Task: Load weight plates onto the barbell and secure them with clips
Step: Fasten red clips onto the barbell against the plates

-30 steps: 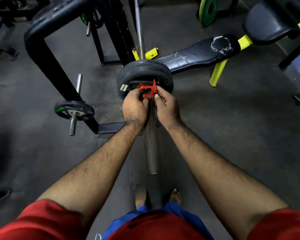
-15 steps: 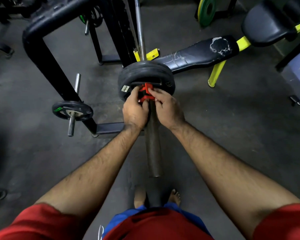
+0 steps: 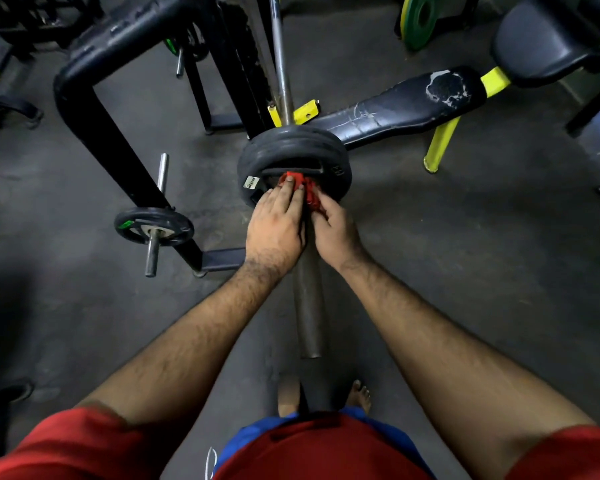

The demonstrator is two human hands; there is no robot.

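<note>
A steel barbell (image 3: 307, 317) runs from the rack toward me, its sleeve end near my feet. Black weight plates (image 3: 293, 147) sit stacked on the sleeve. A red clip (image 3: 310, 194) is on the sleeve, pressed against the outer plate. My left hand (image 3: 274, 226) lies over the clip's left side with fingers stretched onto it and the plate. My right hand (image 3: 336, 230) grips the clip's right side. Most of the clip is hidden by my fingers.
A black rack frame (image 3: 94, 109) stands at left, with a small black plate (image 3: 154, 226) on its storage peg. A worn black bench (image 3: 402, 105) with yellow legs lies at right. A green and yellow plate (image 3: 420, 19) leans at the top. My bare feet (image 3: 359, 396) are below the sleeve end.
Both hands have pushed the red clip along the sleeve up against the outer plate. My left fingers have spread flat over it, and the clip's raised lever no longer sticks up.
</note>
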